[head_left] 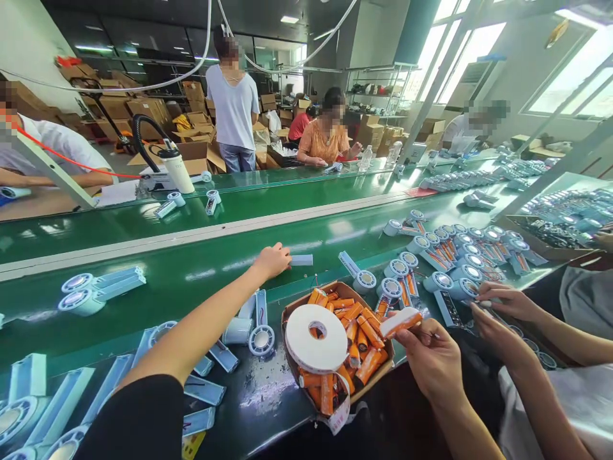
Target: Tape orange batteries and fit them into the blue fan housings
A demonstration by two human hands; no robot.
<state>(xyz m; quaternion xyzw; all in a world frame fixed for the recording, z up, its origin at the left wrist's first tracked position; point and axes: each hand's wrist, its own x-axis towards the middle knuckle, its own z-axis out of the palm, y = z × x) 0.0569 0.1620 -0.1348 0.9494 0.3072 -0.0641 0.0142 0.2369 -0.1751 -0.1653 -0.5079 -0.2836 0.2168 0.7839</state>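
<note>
- Your left hand (pixel 272 260) stretches out over the green conveyor belt (pixel 191 275), fingers curled onto a pale blue plastic strip (pixel 301 260).
- Your right hand (pixel 431 358) pinches an orange cylindrical battery (pixel 401 321) above the cardboard box (pixel 292 313) at the belt's near edge, handy for restocking.

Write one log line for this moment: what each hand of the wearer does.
left hand: on pale blue part, green belt | right hand: grips orange battery | box of orange batteries: white tape roll on top
</note>
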